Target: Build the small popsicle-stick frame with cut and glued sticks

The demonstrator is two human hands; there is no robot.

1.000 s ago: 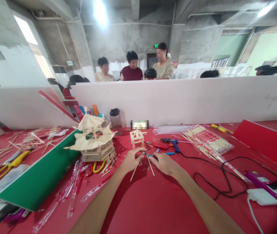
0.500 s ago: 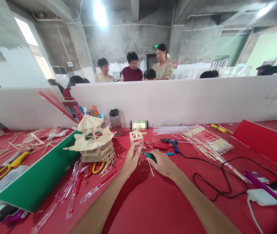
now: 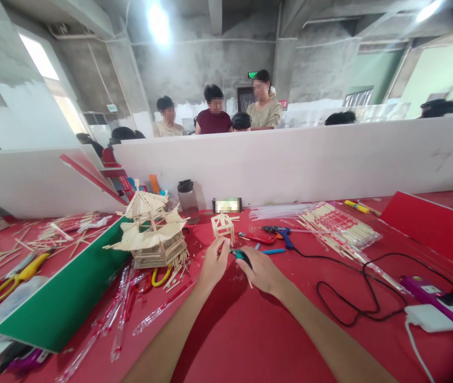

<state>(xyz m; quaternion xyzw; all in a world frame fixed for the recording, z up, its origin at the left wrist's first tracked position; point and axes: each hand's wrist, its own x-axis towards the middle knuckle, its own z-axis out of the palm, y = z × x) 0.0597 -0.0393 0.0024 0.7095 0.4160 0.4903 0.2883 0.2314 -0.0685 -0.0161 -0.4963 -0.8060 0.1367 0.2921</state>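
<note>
My right hand (image 3: 265,270) is closed around a pair of cutting pliers (image 3: 242,256) with teal and black handles, their jaws pointing left. Fingers pinched together, my left hand (image 3: 213,264) is right beside the jaws; anything it grips is too small to make out. Just beyond both hands stands a small open frame of wooden sticks (image 3: 222,228) with a peaked top. A thin wooden stick (image 3: 250,284) pokes out below my right hand. Left of my hands is a larger pagoda model (image 3: 156,236) built from the same pale sticks.
Right of the hands lie a blue glue gun (image 3: 286,236) with a looping black cable (image 3: 340,260), a red utility knife (image 3: 260,239) and bagged sticks (image 3: 342,229). A green board (image 3: 66,292) slants at left near yellow-handled scissors (image 3: 18,279). A bottle (image 3: 187,198) stands by the white partition (image 3: 310,159).
My left fingers have drawn closer together and curled beside the plier jaws. The stick under my right hand shows less of its length. The view has shifted slightly.
</note>
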